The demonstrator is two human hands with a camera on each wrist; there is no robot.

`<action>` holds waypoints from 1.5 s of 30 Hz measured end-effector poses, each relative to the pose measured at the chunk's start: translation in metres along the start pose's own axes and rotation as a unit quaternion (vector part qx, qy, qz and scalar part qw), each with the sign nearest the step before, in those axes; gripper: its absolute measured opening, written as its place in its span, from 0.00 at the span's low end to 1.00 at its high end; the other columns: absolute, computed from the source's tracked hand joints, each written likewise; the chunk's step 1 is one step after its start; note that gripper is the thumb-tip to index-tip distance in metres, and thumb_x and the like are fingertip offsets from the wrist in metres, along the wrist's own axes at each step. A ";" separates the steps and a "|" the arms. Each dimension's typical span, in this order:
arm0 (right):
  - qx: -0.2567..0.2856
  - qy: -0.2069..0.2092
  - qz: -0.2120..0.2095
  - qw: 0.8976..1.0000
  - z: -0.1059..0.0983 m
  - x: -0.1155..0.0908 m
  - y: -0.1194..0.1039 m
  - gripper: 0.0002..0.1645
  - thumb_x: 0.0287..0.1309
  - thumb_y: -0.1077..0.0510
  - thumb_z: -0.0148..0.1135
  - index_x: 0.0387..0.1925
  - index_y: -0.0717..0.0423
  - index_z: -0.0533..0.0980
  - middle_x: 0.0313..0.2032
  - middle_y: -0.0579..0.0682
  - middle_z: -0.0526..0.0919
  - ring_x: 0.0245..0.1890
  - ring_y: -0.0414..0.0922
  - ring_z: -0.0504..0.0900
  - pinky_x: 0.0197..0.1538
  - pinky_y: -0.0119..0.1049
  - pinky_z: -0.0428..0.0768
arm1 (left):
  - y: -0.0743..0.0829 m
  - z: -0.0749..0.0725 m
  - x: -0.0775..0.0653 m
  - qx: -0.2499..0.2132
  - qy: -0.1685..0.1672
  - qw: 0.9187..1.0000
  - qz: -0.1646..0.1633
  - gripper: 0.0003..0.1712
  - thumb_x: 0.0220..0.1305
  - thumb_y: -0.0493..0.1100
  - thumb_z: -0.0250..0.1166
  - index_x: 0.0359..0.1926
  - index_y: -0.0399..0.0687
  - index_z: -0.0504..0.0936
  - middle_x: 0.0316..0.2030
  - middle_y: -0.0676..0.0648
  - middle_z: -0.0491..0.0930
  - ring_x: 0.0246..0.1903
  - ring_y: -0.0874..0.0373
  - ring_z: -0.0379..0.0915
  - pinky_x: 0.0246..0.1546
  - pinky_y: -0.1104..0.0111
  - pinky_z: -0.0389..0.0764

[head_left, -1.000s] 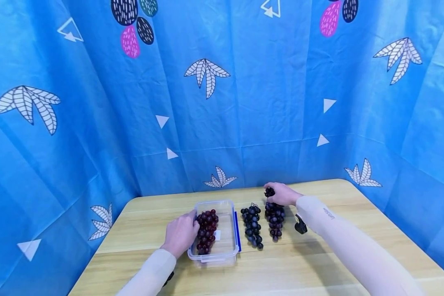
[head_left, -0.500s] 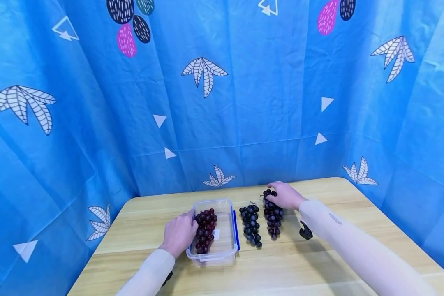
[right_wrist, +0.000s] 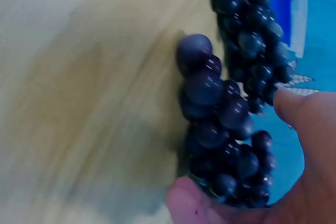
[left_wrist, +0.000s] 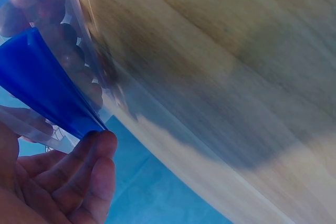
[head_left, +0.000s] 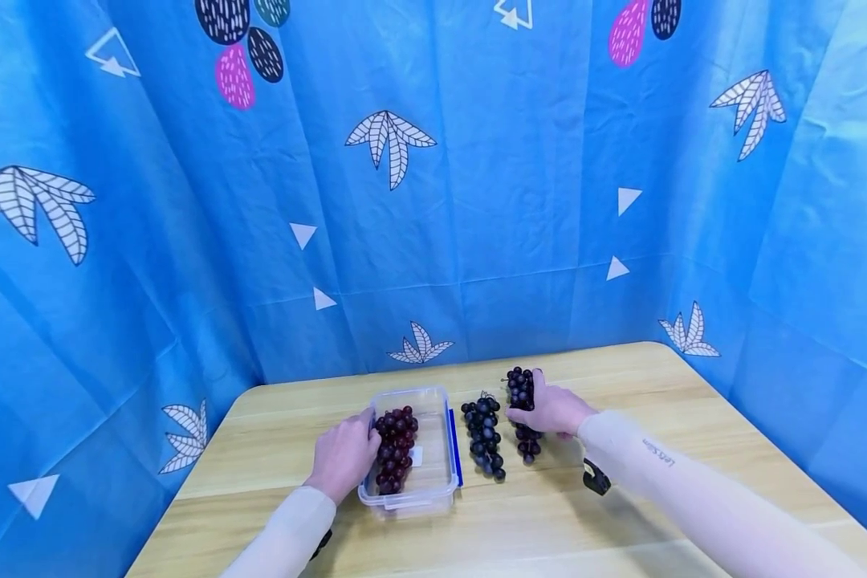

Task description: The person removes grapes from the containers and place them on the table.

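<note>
A clear plastic food container (head_left: 433, 490) stands on the table with a bunch of red grapes (head_left: 396, 449) along its left side. My left hand (head_left: 343, 457) grips the container's left wall; in the left wrist view its fingertips touch the blue side clip (left_wrist: 47, 82). Right of the container lie two bunches of dark grapes. The nearer one, blue-black (head_left: 484, 433), is untouched by either hand. Around the farther, purple-black bunch (right_wrist: 215, 124), my right hand (head_left: 552, 409) has its thumb on one side and fingers on the other, at mid-length. The palm side is partly hidden.
The wooden table (head_left: 549, 522) has rounded far corners. A blue patterned curtain (head_left: 513, 201) hangs close behind it and on both sides. Another blue clip (head_left: 455, 449) hangs from the container's right side, close to the blue-black grapes.
My right hand has slid from the far stem end of the purple-black grapes down to their middle. The left hand keeps its grip on the container. The head view has shifted slightly.
</note>
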State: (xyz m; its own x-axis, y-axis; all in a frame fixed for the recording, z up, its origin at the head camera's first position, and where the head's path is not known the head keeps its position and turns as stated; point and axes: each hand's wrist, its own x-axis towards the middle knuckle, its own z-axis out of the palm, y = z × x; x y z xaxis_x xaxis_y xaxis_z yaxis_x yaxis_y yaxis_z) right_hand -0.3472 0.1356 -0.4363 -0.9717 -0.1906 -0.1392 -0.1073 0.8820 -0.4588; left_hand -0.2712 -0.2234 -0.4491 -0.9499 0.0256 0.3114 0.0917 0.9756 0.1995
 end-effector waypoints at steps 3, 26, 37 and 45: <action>0.012 0.008 -0.007 1.000 0.009 -0.001 0.000 0.73 0.57 0.30 0.65 0.79 0.60 0.30 0.42 0.65 0.83 0.16 0.49 0.80 0.18 0.42 0.79 | 0.000 0.001 -0.001 -0.001 -0.002 1.000 -0.003 0.29 0.68 0.45 0.61 0.69 0.43 0.73 0.44 0.39 0.86 0.15 0.59 0.64 0.15 0.66 0.66; 0.052 0.007 0.016 0.998 0.026 -0.003 0.000 0.74 0.53 0.56 0.74 0.80 0.49 0.26 0.37 0.61 0.83 0.18 0.47 0.80 0.17 0.40 0.79 | 0.000 0.002 0.001 -0.001 0.001 1.000 -0.003 0.28 0.68 0.45 0.61 0.68 0.43 0.75 0.42 0.41 0.87 0.17 0.59 0.66 0.18 0.65 0.70; 0.071 -0.010 0.001 0.997 0.012 -0.021 -0.001 0.69 0.54 0.56 0.72 0.80 0.52 0.32 0.45 0.72 0.81 0.13 0.45 0.77 0.16 0.38 0.78 | -0.001 0.001 0.000 0.000 0.004 1.000 -0.002 0.29 0.68 0.45 0.61 0.69 0.45 0.74 0.43 0.41 0.87 0.17 0.59 0.66 0.18 0.64 0.71; 0.086 -0.007 -0.012 0.996 0.013 -0.031 0.003 0.66 0.54 0.57 0.72 0.80 0.52 0.36 0.41 0.68 0.81 0.14 0.48 0.79 0.17 0.41 0.80 | -0.002 0.001 0.000 0.001 0.012 1.000 0.001 0.29 0.68 0.45 0.62 0.68 0.44 0.75 0.43 0.41 0.87 0.19 0.59 0.69 0.19 0.64 0.73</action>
State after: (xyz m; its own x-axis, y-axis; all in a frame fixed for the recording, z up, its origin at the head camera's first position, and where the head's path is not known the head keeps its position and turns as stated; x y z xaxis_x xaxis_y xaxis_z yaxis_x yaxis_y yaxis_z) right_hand -0.3148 0.1386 -0.4445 -0.9661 -0.2176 -0.1389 -0.0910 0.7905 -0.6057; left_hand -0.2716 -0.2249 -0.4503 -0.9425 0.0235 0.3333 0.0942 0.9758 0.1975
